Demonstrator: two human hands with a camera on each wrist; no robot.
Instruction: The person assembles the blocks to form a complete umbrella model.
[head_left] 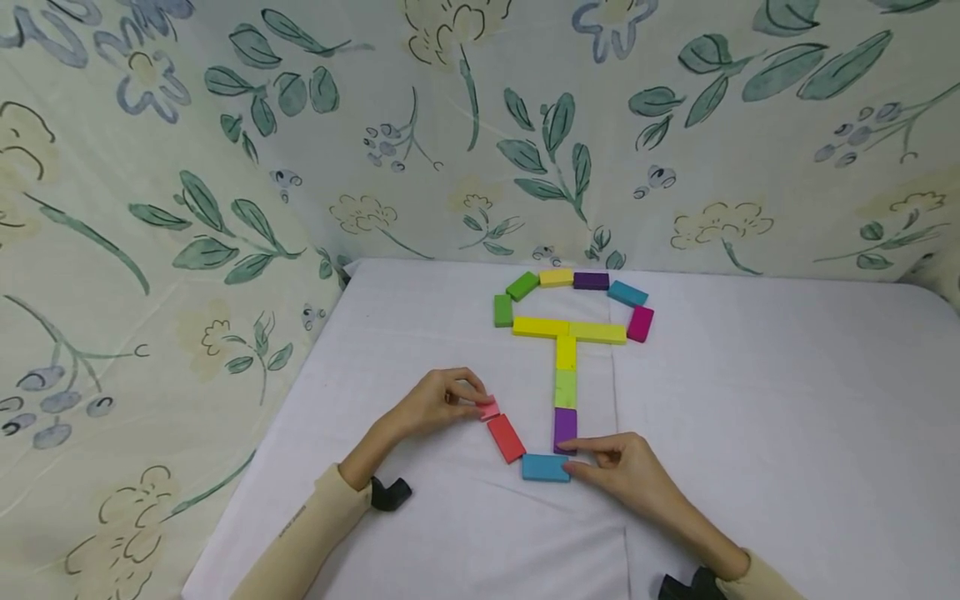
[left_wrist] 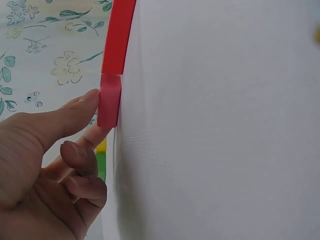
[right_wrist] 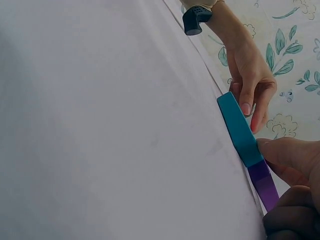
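Observation:
In the head view, my left hand (head_left: 438, 402) pinches a small pink block (head_left: 488, 408) between thumb and index finger. One end of it meets a red block (head_left: 506, 438), also seen in the left wrist view. To the right, a blue block (head_left: 545, 467) lies at the bottom of the row, its corner near the red one. My right hand (head_left: 633, 473) touches two blocks with nearly straight fingers: the thumb at the blue block's right end, the index finger at the lower end of a purple block (head_left: 566, 430). In the right wrist view the blue block (right_wrist: 240, 130) adjoins the purple one.
Above the purple block, a lime block (head_left: 566, 388) and yellow blocks (head_left: 566, 353) form a stem under a yellow crossbar (head_left: 597, 333). An arch of coloured blocks, including a green one (head_left: 503, 311), stands over it. White cloth (head_left: 750, 417) covers the table; floral fabric hangs behind.

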